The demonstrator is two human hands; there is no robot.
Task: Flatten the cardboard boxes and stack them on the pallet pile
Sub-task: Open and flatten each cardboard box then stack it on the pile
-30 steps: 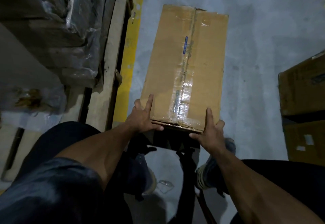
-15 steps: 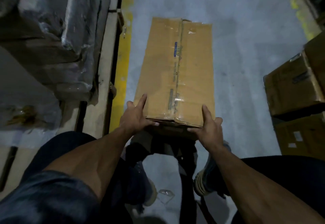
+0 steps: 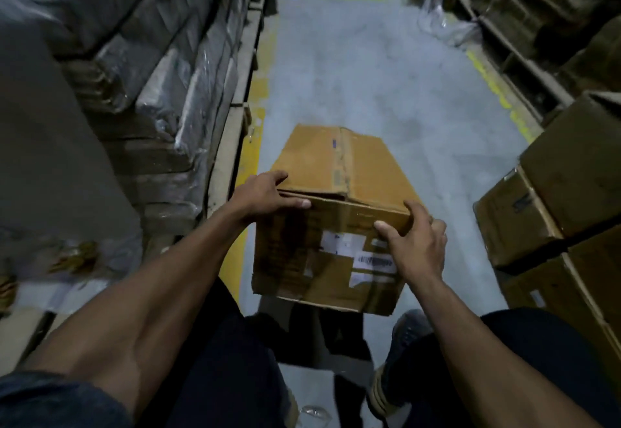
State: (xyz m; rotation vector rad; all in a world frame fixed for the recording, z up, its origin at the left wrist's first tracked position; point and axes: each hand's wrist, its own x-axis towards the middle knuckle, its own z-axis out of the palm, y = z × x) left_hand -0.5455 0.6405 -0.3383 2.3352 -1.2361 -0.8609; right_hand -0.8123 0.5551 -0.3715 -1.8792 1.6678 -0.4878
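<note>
**Both hands on the near top edge of an unflattened box, mid-aisle**

Head view. We see one cardboard box [image 3: 339, 199] still in full box shape, held in front of the person's legs above the grey concrete floor [image 3: 353, 68]. Its top face shows a taped centre seam; the near end face carries white labels [image 3: 361, 253].

The left hand [image 3: 265, 196] grips the box's near left top corner: fingers curled over the top face, thumb stretched along the upper edge of the near end face. The right hand [image 3: 416, 243] grips the near right top corner: thumb pressed on the end face just under the edge, fingers wrapped round the right side. Neither hand is spread flat; both clamp cardboard.

On the left of the aisle, plastic-wrapped stacked goods [image 3: 174, 91] sit on a wooden pallet [image 3: 232, 132], with a yellow floor line [image 3: 252, 159] running alongside. On the right, more brown cartons [image 3: 551, 206] are piled, well apart from the held box. Dark trousers and a shoe [image 3: 389, 390] show at the bottom. The left edge of the frame is blurred.
</note>
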